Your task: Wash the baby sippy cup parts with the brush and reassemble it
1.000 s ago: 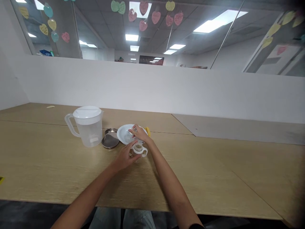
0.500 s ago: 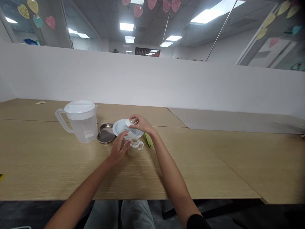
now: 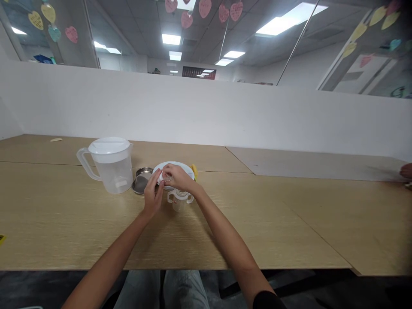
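Note:
Both my hands are together over the near left part of a white plate. My right hand is closed around a small clear and white bottle top, partly hidden by the fingers. My left hand pinches the same piece from the left with thumb and fingers. Just below the hands, a clear baby bottle with two white handles stands upright on the table, its mouth partly covered by my right hand. Neither hand is on the bottle.
A lidded clear plastic pitcher stands at left. Between it and the plate lies a round metal tin. Something yellow shows behind the plate's right edge. Another person's hand is at the far right edge. A white wall backs the wooden table.
My right hand has moved left and slightly down with the bottle top. My left hand has left the bottle's side and come onto that piece. Another person's hand has appeared at far right.

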### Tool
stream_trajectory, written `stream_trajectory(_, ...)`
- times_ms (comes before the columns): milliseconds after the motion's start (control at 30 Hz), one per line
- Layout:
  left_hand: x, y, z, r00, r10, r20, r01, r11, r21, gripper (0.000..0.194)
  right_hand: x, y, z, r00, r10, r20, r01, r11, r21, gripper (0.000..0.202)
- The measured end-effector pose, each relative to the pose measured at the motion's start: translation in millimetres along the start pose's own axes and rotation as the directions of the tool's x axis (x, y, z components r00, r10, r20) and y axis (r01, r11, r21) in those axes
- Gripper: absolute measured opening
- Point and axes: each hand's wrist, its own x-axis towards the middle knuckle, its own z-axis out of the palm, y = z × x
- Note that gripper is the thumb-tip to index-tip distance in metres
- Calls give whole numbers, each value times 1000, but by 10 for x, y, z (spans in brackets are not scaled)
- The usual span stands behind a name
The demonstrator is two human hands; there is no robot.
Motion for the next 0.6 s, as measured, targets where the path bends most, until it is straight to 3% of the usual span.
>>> stream_trajectory(467, 14, -4, -13, 999, 5, -51, -6, 1000, -25, 37, -12, 25, 93, 998, -42, -41, 40, 998, -50, 18)
stream_trajectory(600, 9, 20, 5, 996, -52, -66, 46, 995, -91, 36, -11, 38, 106, 997, -41, -59, 40, 999, -17, 23)
